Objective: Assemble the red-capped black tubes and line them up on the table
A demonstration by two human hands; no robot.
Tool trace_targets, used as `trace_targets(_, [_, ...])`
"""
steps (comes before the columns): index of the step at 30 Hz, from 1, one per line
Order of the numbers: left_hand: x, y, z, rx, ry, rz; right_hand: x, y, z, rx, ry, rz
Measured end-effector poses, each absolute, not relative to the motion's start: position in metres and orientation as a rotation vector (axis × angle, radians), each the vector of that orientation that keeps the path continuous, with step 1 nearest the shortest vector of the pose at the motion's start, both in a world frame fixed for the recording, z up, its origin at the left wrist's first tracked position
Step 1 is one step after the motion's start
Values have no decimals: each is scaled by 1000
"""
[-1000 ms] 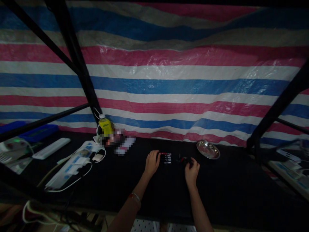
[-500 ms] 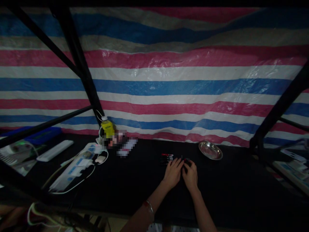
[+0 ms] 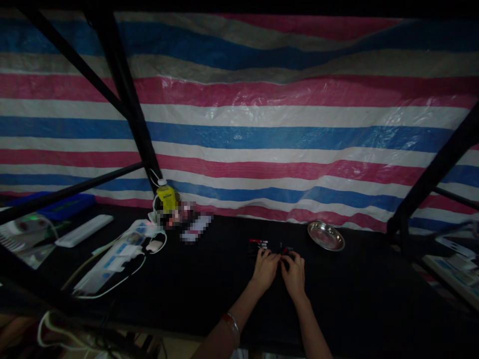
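My left hand (image 3: 265, 270) and my right hand (image 3: 294, 274) rest close together over the black tabletop, fingertips nearly meeting. Both sets of fingers are bent and closed. At the right fingertips shows a small red-and-black piece (image 3: 286, 251), too dark and small to name. What sits under my left fingers is hidden. Just beyond the left knuckles lie several slim items (image 3: 258, 243) in red, black and silver, side by side. A tiny dark piece (image 3: 281, 245) stands or lies just past the gap between my hands.
A shiny round metal dish (image 3: 326, 236) sits at the back right. To the left are a power strip (image 3: 112, 264) with white cables, a yellow-labelled bottle (image 3: 166, 198) and a white bar (image 3: 85, 230). Black frame posts (image 3: 140, 134) flank the table before a striped sheet (image 3: 280, 134).
My hands have drawn slightly toward me, and the left fingers are more bent. More of the red on the piece at the right fingertips shows. The view has tilted a little.
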State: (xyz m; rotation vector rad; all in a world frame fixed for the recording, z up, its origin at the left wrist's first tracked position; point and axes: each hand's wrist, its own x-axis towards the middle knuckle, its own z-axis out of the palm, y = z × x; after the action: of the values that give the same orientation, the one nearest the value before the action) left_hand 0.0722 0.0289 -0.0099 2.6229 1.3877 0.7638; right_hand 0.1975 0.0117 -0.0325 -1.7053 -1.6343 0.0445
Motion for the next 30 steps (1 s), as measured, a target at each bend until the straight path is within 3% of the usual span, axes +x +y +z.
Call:
trace_targets(11, [69, 25, -6, 2610, 1325, 823, 201, 14, -36, -1603, -1577, 107])
trace_targets(22, [68, 26, -11, 2606, 1279, 779, 202, 16, -36, -1471, -1156, 210])
trace_targets(30, [65, 25, -14, 2481, 1148, 990, 195, 15, -32, -1328, -1102, 415])
